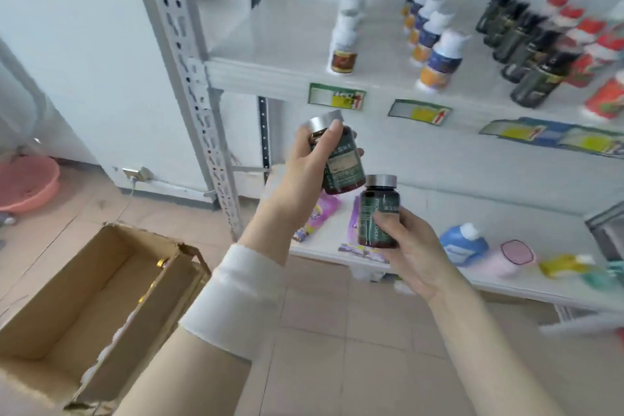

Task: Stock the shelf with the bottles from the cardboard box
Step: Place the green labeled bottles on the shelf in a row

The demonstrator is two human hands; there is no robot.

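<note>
**Inspector:** Grip status?

**Operator:** My left hand is wrapped round a dark, silver-capped bottle with a green label, thumb up near the cap, bottle tilted. My right hand clasps a second dark bottle of the same kind by its lower body, upright. Both bottles are in the air in front of the white metal shelf, close together. I cannot tell whether they touch.

**Inspector:** Handling?

**Operator:** I judge them rigid, smooth-walled and light enough for one hand each. I cannot tell glass from plastic, so I treat them as breakable. The best hold is round the label band, not the cap.

**Inspector:** Surroundings?

**Operator:** The open brown cardboard box sits on the tiled floor at lower left, with a gold cap showing inside. A row of white bottles stands on the upper board.
</note>
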